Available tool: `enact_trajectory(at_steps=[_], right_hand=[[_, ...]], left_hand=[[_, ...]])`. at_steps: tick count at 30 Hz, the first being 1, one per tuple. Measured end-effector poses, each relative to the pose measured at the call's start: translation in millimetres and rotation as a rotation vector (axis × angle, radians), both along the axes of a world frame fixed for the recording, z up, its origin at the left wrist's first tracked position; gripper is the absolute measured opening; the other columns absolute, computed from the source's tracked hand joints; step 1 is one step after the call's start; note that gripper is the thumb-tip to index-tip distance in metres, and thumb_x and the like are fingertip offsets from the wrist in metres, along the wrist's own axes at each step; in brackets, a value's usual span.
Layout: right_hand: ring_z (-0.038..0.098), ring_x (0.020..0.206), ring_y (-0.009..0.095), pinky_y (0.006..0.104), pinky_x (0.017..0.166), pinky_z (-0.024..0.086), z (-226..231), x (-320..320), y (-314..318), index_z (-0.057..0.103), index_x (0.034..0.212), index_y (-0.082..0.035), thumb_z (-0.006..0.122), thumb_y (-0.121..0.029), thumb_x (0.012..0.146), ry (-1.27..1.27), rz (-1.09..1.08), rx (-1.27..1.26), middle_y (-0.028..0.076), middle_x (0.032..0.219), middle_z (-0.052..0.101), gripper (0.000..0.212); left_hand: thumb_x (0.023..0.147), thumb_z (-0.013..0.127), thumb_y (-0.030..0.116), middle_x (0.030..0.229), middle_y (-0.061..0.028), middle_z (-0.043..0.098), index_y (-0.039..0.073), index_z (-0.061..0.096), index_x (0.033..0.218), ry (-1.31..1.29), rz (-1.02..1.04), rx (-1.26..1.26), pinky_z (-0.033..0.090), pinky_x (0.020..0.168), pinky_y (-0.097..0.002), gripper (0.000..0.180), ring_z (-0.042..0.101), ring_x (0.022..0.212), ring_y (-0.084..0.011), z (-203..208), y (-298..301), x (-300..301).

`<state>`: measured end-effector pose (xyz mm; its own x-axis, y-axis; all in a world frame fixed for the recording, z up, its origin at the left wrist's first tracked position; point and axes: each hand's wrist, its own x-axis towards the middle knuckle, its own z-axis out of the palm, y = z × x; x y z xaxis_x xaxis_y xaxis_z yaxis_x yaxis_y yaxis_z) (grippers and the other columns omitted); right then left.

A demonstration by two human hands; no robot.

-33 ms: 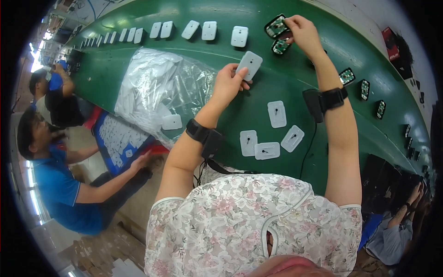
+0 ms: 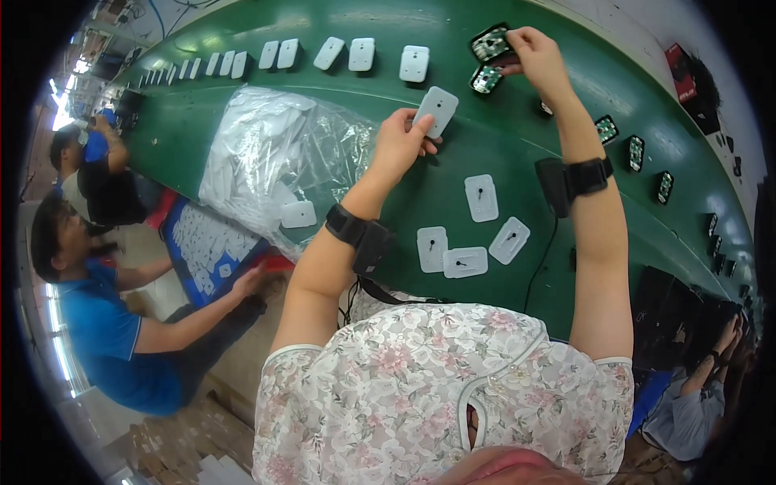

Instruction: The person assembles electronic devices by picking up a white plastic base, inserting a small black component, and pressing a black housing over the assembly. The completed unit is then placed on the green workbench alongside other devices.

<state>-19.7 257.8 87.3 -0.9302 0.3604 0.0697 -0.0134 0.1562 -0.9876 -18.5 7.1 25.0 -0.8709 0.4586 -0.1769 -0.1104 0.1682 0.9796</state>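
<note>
Shifted slightly toward 2 o'clock, the right hand (image 2: 536,61) pinches the upper dark casing (image 2: 490,43) by its 3 o'clock end, long axis running 8 to 2. That casing lies at 1 o'clock from the white cover (image 2: 439,111) the left hand (image 2: 398,145) clasps, thumb uppermost.

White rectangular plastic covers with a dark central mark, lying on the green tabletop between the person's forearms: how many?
4, in a loose group: the upper cover, the right cover, the lower middle cover and the left cover. Any lying underneath these would be hidden.
</note>
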Motion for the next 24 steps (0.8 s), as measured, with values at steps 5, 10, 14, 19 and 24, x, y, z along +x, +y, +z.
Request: enact_trajectory(at_steps=[5,10,14,19,24], right_hand=[[0.066,0.09,0.021,0.0322,0.083,0.055,8.1,78.6,23.9,0.048,0.124,0.001,0.051,-0.021,0.098,0.081,-0.014,-0.189,0.013,0.108,0.062,0.034],[0.061,0.103,0.021,0.0334,0.09,0.052,-0.9,140.8,39.1,0.046,0.126,0.005,0.053,-0.015,0.097,0.018,-0.058,-0.303,0.013,0.117,0.058,0.037],[0.062,0.1,0.021,0.0321,0.088,0.052,2.9,174.5,33.9,0.048,0.124,0.004,0.054,-0.013,0.095,0.108,-0.095,-0.345,0.012,0.115,0.058,0.034],[0.064,0.097,0.022,0.0312,0.086,0.053,10.7,201.2,24.0,0.049,0.124,0.005,0.054,-0.012,0.095,0.171,-0.144,-0.356,0.013,0.114,0.059,0.034],[0.064,0.099,0.023,0.0308,0.085,0.053,10.1,214.9,16.3,0.047,0.129,0.004,0.053,-0.012,0.095,0.199,-0.12,-0.333,0.013,0.116,0.059,0.038]], left_hand=[[0.093,0.057,0.018,0.075,-0.0152,0.067,-0.004,0.045,0.104,-0.047,-0.011,0.046,0.044,0.044,-0.0247,0.028,0.06,0.051,-0.0136,2.5,44.8,-5.9],[0.093,0.058,0.019,0.071,-0.0156,0.066,-0.007,0.043,0.101,-0.055,-0.106,0.048,0.042,0.04,-0.0265,0.03,0.061,0.048,-0.0164,0.1,110.1,0.1],[0.093,0.055,0.017,0.071,-0.0173,0.066,-0.012,0.054,0.096,-0.16,-0.065,0.024,0.041,0.04,-0.0239,0.03,0.059,0.049,-0.014,-11.8,150.4,-7.2],[0.091,0.059,0.013,0.068,-0.0204,0.064,-0.014,0.031,0.111,-0.201,0.038,0.012,0.044,0.036,-0.0307,0.044,0.063,0.047,-0.0229,-15.8,162.4,-15.0],[0.089,0.063,0.021,0.061,-0.0161,0.064,-0.016,0.05,0.092,-0.003,0.06,-0.129,0.04,0.035,-0.029,0.04,0.059,0.043,-0.0174,-9.1,154.1,-7.6]])
